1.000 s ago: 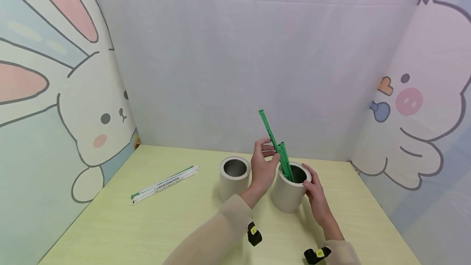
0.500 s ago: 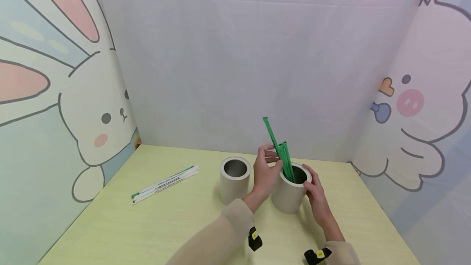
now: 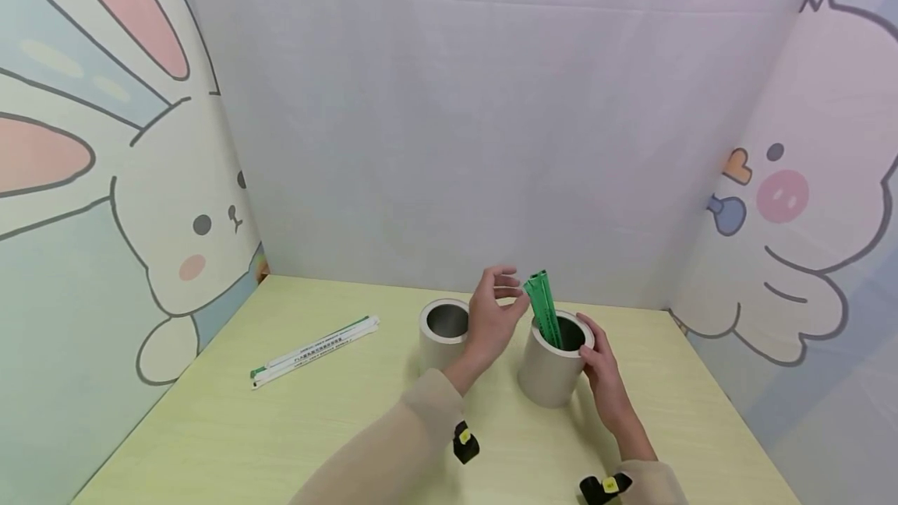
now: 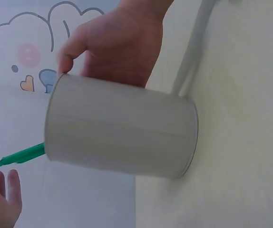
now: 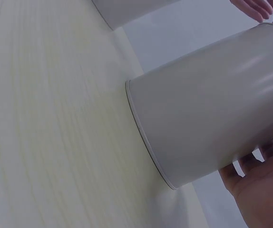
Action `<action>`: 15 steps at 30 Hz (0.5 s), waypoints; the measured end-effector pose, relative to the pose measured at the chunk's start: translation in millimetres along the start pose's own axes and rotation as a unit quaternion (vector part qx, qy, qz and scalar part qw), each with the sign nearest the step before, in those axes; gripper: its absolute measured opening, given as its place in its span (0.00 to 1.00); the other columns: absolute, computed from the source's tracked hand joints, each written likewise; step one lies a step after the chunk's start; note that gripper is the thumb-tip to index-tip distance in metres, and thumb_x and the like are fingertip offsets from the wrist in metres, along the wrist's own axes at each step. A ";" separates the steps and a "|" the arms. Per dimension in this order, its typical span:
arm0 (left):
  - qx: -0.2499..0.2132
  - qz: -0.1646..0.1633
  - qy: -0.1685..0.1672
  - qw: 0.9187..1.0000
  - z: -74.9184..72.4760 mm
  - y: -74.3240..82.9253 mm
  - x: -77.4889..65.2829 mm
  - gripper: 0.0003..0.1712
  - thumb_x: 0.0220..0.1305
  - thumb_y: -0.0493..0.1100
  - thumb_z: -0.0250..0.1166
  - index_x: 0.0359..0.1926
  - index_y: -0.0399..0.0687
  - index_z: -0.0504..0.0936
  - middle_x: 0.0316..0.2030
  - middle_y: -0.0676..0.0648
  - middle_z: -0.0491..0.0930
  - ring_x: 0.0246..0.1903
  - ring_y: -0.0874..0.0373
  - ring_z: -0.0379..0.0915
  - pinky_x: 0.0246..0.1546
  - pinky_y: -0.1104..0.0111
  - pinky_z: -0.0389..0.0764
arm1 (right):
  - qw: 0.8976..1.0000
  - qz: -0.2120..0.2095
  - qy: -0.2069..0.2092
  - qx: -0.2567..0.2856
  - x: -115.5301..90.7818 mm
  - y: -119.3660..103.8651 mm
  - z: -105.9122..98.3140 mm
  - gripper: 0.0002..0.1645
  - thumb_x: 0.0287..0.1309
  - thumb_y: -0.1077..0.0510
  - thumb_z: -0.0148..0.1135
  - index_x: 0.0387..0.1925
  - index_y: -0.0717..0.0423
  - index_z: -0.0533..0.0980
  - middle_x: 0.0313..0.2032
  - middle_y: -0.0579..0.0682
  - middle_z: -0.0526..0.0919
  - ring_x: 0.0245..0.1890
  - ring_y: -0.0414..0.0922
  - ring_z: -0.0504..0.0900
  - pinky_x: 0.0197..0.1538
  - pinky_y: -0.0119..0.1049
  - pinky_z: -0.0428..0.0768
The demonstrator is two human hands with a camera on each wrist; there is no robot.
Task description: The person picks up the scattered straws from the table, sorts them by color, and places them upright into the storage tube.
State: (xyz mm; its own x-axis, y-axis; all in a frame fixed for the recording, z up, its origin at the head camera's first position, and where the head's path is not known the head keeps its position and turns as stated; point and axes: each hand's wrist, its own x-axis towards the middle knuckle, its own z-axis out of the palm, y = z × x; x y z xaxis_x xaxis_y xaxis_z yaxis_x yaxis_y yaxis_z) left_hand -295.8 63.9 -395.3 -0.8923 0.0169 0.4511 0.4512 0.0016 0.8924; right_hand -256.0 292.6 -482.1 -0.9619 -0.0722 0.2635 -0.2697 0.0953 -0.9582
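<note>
Several slim green wrapped straws point(image 3: 546, 310) stand in a bunch, leaning left, in the right grey cylindrical cup point(image 3: 543, 376). My left hand point(image 3: 491, 322) is just left of their tops, its fingers loosely bent and holding nothing. In the left wrist view the spread fingers point(image 4: 14, 185) are close to one green straw's tip point(image 4: 20, 156). My right hand point(image 3: 605, 376) grips the right side of that cup, thumb and fingers at its rim; the right wrist view has its fingers along the wall. The cup stands upright on the table.
A second grey cup point(image 3: 440, 341) stands to the left, partly behind my left hand, its dark inside showing. Farther left, white wrapped straws point(image 3: 316, 351) with printed lettering and green edges lie on the pale wooden table point(image 3: 337, 435). A fabric backdrop point(image 3: 421, 139) rises behind.
The green straw that my left hand pinched has gone down into the right cup beside the others. My left hand has let go and drawn left. My right hand stays on the cup.
</note>
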 end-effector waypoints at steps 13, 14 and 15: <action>0.166 0.047 -0.066 0.983 -144.1 15.4 29.5 0.26 0.68 0.31 0.71 0.64 0.47 0.79 0.53 0.44 0.84 0.51 0.49 0.84 0.53 0.60 0.88 | 1.000 0.006 -0.003 -0.001 0.3 -0.7 -0.6 0.35 0.82 0.50 0.35 0.84 0.48 0.49 0.80 0.53 0.53 0.72 0.36 0.60 0.64 0.19 0.64; 0.185 0.042 -0.075 0.979 -156.2 14.3 30.5 0.26 0.68 0.32 0.71 0.65 0.47 0.79 0.54 0.44 0.84 0.52 0.49 0.84 0.54 0.60 0.88 | 1.000 0.006 -0.003 0.000 -0.1 -1.0 -0.5 0.35 0.82 0.51 0.35 0.85 0.48 0.49 0.80 0.53 0.53 0.72 0.36 0.60 0.64 0.18 0.64; 0.205 0.037 -0.085 0.974 -168.0 12.2 31.5 0.26 0.69 0.32 0.71 0.65 0.47 0.79 0.54 0.43 0.84 0.52 0.49 0.84 0.54 0.59 0.87 | 1.000 0.004 -0.003 0.000 -0.4 -1.3 -0.5 0.35 0.82 0.50 0.35 0.84 0.48 0.49 0.80 0.54 0.53 0.72 0.36 0.60 0.64 0.18 0.64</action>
State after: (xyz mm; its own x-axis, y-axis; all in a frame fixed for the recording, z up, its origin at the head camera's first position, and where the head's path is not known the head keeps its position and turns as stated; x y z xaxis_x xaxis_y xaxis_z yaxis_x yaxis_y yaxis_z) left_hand -320.7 -103.5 -368.6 -0.8580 0.1968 0.4744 0.5124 0.3921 0.7640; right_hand -255.3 293.0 -480.9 -0.9639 -0.0776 0.2547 -0.2615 0.0954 -0.9605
